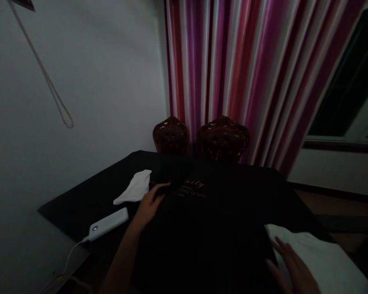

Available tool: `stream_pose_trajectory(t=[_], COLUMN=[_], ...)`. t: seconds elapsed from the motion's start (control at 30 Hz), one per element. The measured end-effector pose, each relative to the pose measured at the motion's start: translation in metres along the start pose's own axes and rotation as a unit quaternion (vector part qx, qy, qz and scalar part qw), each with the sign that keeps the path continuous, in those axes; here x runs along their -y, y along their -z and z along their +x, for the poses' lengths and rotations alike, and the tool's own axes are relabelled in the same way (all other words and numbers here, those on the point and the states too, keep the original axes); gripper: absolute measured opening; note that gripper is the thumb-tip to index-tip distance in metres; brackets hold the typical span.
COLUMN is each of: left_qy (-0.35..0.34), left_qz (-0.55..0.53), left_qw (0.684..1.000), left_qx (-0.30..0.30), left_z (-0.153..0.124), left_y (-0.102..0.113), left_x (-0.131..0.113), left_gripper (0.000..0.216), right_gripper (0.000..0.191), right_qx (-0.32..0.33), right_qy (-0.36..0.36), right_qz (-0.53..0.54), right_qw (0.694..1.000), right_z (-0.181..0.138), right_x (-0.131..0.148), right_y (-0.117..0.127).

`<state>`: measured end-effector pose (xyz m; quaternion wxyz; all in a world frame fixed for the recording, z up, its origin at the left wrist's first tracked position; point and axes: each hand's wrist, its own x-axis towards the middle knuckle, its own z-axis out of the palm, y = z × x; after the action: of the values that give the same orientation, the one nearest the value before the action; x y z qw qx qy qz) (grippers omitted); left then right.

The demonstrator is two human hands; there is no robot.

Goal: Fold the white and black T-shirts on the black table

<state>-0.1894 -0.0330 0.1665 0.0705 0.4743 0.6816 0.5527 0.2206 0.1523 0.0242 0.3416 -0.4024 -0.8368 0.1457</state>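
My left hand (151, 201) reaches over the black-covered table (221, 228), its fingers bent round something dark. That dark shape blends into the cover and I cannot make out its kind. Just left of the hand lies a small crumpled white cloth (135, 188). My right hand (294, 261) is at the lower right with its fingers apart, resting on a larger white cloth (319, 255). The cloth's lower part runs out of view.
A white power bank (108, 224) with a lit display lies near the table's left edge, its white cable (68, 259) hanging down. Two carved chairs (171, 136) stand at the far side before a striped curtain (221, 61). A wall (88, 143) borders the left.
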Motion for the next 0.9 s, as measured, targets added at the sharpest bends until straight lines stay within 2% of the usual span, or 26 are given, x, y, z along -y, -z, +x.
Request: stream_pose_trajectory(t=[0.07, 0.1, 0.17, 0.23, 0.37, 0.5, 0.6, 0.67, 0.8, 0.9], left_qy=[0.050, 0.080, 0.115, 0.112, 0.060, 0.016, 0.042, 0.075, 0.117, 0.130], left_qz=[-0.046, -0.037, 0.010, 0.056, 0.082, 0.080, 0.127, 0.154, 0.132, 0.097], left_qw=[0.991, 0.983, 0.973, 0.973, 0.977, 0.977, 0.974, 0.970, 0.971, 0.974], left_qx=[0.119, 0.160, 0.197, 0.194, 0.189, 0.198, 0.185, 0.175, 0.162, 0.160], left_z=[-0.051, -0.074, -0.110, -0.129, -0.125, -0.103, -0.094, -0.093, -0.093, -0.095], left_y=[-0.025, -0.036, -0.055, -0.070, -0.105, -0.161, -0.202, -0.220, -0.226, -0.218], left_x=[0.008, 0.015, 0.029, 0.034, 0.006, -0.021, -0.014, 0.000, 0.027, 0.037], left_gripper=[0.035, 0.038, 0.045, 0.044, 0.030, 0.030, 0.035, 0.040, 0.044, 0.044], right_gripper=[0.055, 0.053, 0.052, 0.052, 0.053, 0.047, 0.043, 0.041, 0.034, 0.031], right_qx=[0.067, 0.097, 0.131, 0.144, 0.153, 0.120, 0.104, 0.094, 0.095, 0.071], right_qy=[0.002, -0.003, -0.019, -0.037, -0.066, -0.100, -0.082, -0.060, -0.058, -0.121], right_qz=[0.024, 0.028, 0.019, 0.001, -0.042, -0.056, 0.047, 0.137, 0.224, 0.209], right_qw=[0.997, 0.995, 0.991, 0.989, 0.985, 0.986, 0.990, 0.984, 0.968, 0.968], right_z=[-0.006, -0.010, -0.017, -0.022, -0.019, -0.005, 0.000, 0.002, 0.008, 0.014], right_x=[0.024, 0.035, 0.050, 0.055, 0.051, 0.057, 0.068, 0.074, 0.077, 0.076], right_y=[-0.013, -0.020, -0.033, -0.042, -0.053, -0.066, -0.076, -0.080, -0.084, -0.088])
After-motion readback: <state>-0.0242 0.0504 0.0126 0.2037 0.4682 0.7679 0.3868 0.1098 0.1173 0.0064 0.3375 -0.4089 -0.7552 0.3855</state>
